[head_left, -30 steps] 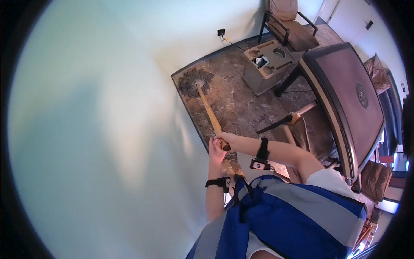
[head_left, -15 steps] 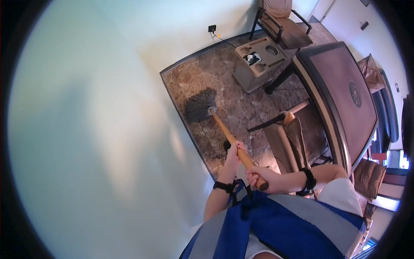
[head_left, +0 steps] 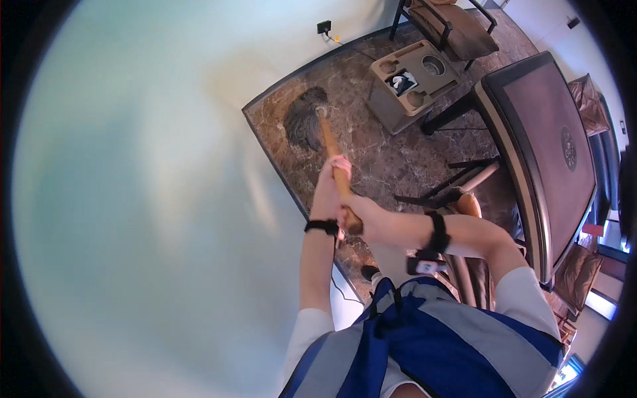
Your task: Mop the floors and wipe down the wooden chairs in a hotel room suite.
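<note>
The long wooden-handled mop (head_left: 330, 149) is clenched by 2 hands: the left hand (head_left: 334, 174) wraps the shaft higher up, the right hand (head_left: 358, 219) closes over its end. Its dark grey stringy head (head_left: 304, 121) rests on the brown marbled floor (head_left: 371, 152) near the pale wall (head_left: 166, 166), with a beige square stool (head_left: 410, 83) nearby.

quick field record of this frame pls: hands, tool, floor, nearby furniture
left hand: gripping the mop handle, further down the shaft
right hand: gripping the handle's top end
mop handle: wooden, slanting away from the person
mop head: grey, stringy, on the floor near the wall
floor: brown marbled stone
wall: pale, plain, at the left
side table: small, beige, with recesses in its top
large table: dark, square, at the right
chair: brown, beyond the side table
</note>
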Action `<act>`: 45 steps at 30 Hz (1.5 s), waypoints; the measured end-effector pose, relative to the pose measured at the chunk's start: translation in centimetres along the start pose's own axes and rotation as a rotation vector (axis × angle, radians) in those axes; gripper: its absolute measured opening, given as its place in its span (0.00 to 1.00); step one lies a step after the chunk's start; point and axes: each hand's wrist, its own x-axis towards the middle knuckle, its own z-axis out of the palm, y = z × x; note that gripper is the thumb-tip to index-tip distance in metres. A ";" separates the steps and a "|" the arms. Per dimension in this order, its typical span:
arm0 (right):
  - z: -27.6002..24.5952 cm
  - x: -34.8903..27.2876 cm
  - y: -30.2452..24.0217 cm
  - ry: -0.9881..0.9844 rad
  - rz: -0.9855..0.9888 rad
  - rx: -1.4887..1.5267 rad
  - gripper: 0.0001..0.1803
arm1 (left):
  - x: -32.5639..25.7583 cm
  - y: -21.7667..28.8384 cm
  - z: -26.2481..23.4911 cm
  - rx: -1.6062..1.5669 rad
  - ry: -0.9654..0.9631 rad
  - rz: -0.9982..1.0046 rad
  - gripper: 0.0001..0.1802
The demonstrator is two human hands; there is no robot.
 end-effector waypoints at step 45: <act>-36.7 -22.5 33.1 -0.276 0.301 0.209 0.05 | -20.4 -36.4 -30.2 0.461 0.276 0.125 0.06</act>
